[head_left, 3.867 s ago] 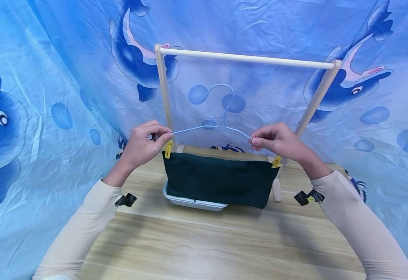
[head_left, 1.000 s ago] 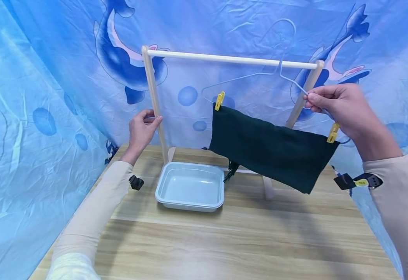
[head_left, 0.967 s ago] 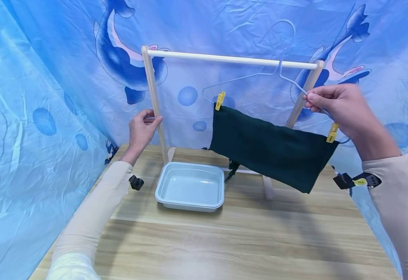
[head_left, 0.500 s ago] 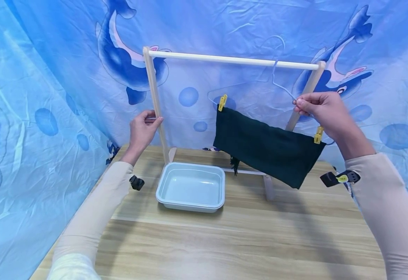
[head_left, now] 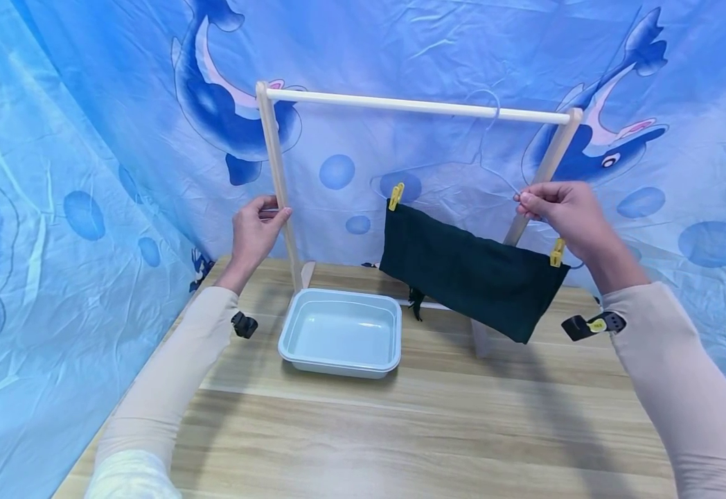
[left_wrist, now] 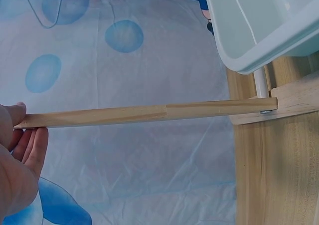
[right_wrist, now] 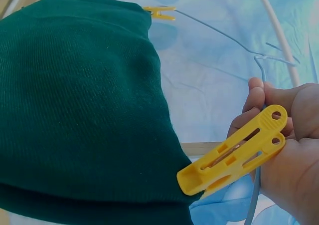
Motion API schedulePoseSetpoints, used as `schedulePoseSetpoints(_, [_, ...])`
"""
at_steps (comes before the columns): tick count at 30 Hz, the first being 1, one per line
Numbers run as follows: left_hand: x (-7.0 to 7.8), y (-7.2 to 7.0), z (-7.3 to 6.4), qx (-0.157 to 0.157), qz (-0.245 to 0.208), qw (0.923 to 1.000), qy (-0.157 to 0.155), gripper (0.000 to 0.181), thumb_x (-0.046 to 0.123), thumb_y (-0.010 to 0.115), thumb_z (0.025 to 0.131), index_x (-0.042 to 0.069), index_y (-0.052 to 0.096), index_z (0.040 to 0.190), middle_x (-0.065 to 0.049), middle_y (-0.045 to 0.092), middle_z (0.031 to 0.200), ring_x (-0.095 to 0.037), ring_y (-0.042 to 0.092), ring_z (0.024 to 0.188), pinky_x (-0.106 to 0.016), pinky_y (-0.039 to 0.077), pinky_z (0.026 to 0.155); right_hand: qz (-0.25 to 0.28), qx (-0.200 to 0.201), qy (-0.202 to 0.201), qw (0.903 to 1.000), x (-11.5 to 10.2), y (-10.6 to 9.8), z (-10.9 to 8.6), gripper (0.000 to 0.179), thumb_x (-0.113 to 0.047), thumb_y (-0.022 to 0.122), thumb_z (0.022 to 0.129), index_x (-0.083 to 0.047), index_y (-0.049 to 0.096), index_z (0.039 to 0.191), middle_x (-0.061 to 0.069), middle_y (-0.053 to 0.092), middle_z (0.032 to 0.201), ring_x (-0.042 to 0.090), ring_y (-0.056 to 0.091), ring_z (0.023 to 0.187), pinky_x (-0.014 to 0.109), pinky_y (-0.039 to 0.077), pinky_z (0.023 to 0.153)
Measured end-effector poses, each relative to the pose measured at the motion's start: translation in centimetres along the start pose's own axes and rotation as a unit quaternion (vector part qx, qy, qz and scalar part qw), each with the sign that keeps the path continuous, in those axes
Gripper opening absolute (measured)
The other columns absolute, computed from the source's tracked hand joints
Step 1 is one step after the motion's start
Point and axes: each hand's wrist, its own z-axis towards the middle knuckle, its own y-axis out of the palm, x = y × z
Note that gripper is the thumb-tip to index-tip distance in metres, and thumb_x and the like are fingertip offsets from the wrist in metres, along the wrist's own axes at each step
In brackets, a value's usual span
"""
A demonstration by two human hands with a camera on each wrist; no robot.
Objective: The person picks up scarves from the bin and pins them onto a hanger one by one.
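My left hand pinches the left post of a small wooden clothes rack, thumb on one side and fingers on the other. With thumb and fingertips, my right hand holds the right shoulder of a pale blue wire hanger. The hanger's hook arches over the white rod, near its right end. A folded dark green cloth with a dark fringe hangs below, tilted down to the right. One yellow clothespin clips its left corner, another clothespin its right corner, beside my right palm.
A light blue plastic basin stands on the wooden table, by the rack's left foot. Behind and at the sides hangs a blue curtain with dolphin prints. The rack's right post is just behind my right hand.
Earlier both hands held the hanger in front of the rack. My left hand moved to the left post; my right hand carried the hanger right, then lowered it until its hook came down over the rod.
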Motion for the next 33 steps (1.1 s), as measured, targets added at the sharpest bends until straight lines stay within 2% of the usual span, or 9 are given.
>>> schedulePoseSetpoints(8, [0.1, 0.0, 0.0, -0.004, 0.001, 1.0000, -0.003, 0.032, 0.021, 0.075, 0.096, 0.000, 0.071, 0.120, -0.020, 0.074, 0.112, -0.030, 0.073, 0.103, -0.035, 0.059, 0.086, 0.005, 0.002, -0.016, 0.9999, 1.2, 0.7, 0.0, 0.029, -0.022, 0.062, 0.103, 0.002, 0.074, 0.115, -0.011, 0.073, 0.088, 0.011, 0.069, 0.087, 0.015, 0.054, 0.080])
schedulePoseSetpoints(16, [0.1, 0.0, 0.0, -0.006, 0.003, 1.0000, -0.003, 0.032, 0.021, 0.074, 0.096, 0.000, 0.070, 0.119, -0.020, 0.074, 0.112, -0.031, 0.073, 0.102, -0.035, 0.059, 0.086, 0.012, -0.022, 0.004, 0.9997, 1.7, 1.1, 0.0, 0.026, -0.023, 0.063, 0.102, -0.004, 0.075, 0.115, -0.010, 0.073, 0.093, 0.008, 0.070, 0.087, 0.016, 0.055, 0.081])
schedulePoseSetpoints(22, [0.0, -0.1, -0.1, -0.006, 0.000, 1.0000, 0.001, 0.033, 0.023, 0.074, 0.097, 0.000, 0.070, 0.120, -0.020, 0.074, 0.112, -0.031, 0.073, 0.102, -0.036, 0.059, 0.086, -0.003, -0.043, 0.016, 0.9989, 1.6, 1.6, -0.1, 0.021, -0.028, 0.064, 0.102, -0.014, 0.077, 0.110, -0.009, 0.073, 0.090, 0.015, 0.067, 0.087, 0.020, 0.055, 0.080])
schedulePoseSetpoints(26, [-0.1, 0.0, 0.0, -0.006, 0.001, 1.0000, 0.001, 0.033, 0.022, 0.073, 0.097, 0.000, 0.070, 0.121, -0.021, 0.073, 0.112, -0.032, 0.072, 0.103, -0.037, 0.059, 0.087, -0.001, -0.054, 0.020, 0.9983, 1.7, 2.3, -0.3, 0.023, -0.030, 0.064, 0.102, -0.014, 0.077, 0.112, -0.008, 0.073, 0.091, 0.017, 0.066, 0.086, 0.024, 0.054, 0.080])
schedulePoseSetpoints(33, [-0.2, -0.1, -0.1, -0.003, -0.002, 1.0000, 0.004, 0.033, 0.021, 0.074, 0.096, -0.001, 0.070, 0.120, -0.021, 0.073, 0.112, -0.031, 0.072, 0.102, -0.037, 0.059, 0.087, 0.030, -0.059, 0.024, 0.9975, 1.7, 3.0, -0.8, 0.025, -0.029, 0.063, 0.103, -0.012, 0.075, 0.116, -0.006, 0.073, 0.097, 0.015, 0.067, 0.088, 0.025, 0.055, 0.084])
